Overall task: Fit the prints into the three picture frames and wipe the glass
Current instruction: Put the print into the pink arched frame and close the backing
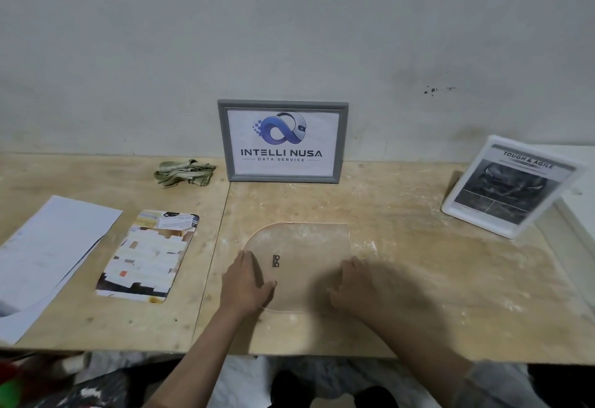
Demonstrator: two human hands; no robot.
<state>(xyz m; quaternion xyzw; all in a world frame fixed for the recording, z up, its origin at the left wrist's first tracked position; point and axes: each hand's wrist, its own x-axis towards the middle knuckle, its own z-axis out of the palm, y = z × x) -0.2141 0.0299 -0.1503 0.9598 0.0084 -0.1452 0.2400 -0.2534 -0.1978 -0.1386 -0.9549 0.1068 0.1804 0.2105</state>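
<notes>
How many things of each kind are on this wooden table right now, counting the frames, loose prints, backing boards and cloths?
Picture frames with a print inside: 2, the grey frame with the blue logo print and the white frame with the black-and-white print
Loose colourful print: 1
White paper sheets: 1 stack
Brown backing board with a metal hanger: 1
Crumpled green cloth: 1
Total: 6

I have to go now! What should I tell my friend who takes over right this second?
Left hand and right hand rest flat on the backing board, holding nothing.
Grey frame and white frame stand with prints in.
Left to do: the colourful print waits beside the board. Cloth lies by the grey frame. I cannot tell if the glass is wiped.
</notes>
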